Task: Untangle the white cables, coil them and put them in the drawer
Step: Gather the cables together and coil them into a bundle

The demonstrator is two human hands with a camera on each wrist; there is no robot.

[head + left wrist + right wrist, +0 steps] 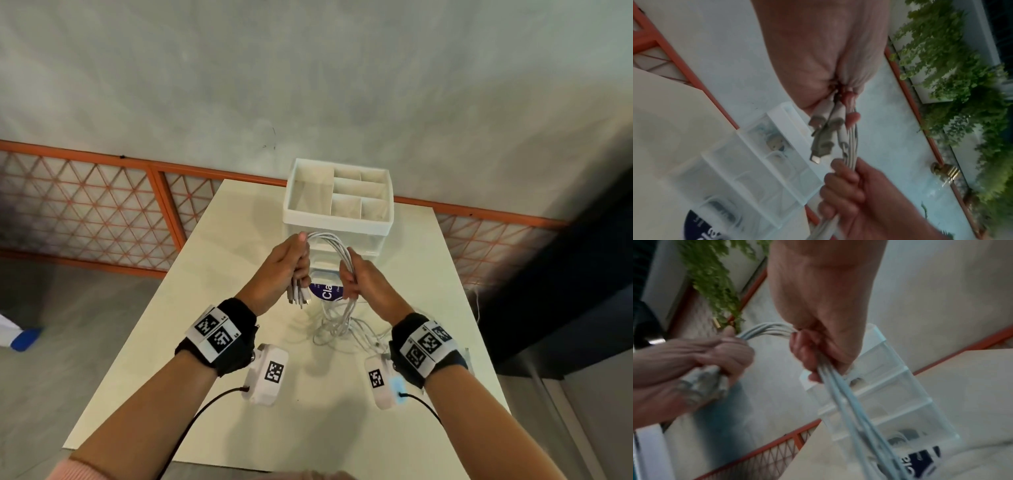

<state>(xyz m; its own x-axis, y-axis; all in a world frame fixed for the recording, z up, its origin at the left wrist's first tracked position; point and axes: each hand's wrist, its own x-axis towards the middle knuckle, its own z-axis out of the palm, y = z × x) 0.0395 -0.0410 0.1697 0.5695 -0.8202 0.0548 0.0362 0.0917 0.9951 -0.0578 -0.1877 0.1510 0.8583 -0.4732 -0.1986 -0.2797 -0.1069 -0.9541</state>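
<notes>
Left hand (291, 262) clamps cables (334, 245) near plugs (298, 296), keeping ends aligned. Right hand (356, 279) fists bundle further along, forming loop; slack trails on surface (219, 308). Drawer unit (337, 226) just behind.

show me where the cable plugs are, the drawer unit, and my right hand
cable plugs (298, 295), head view, on the bunched ends hanging below the left hand (286, 262).
drawer unit (337, 221), head view, on its white front rim.
right hand (363, 279), head view, on its back.
</notes>
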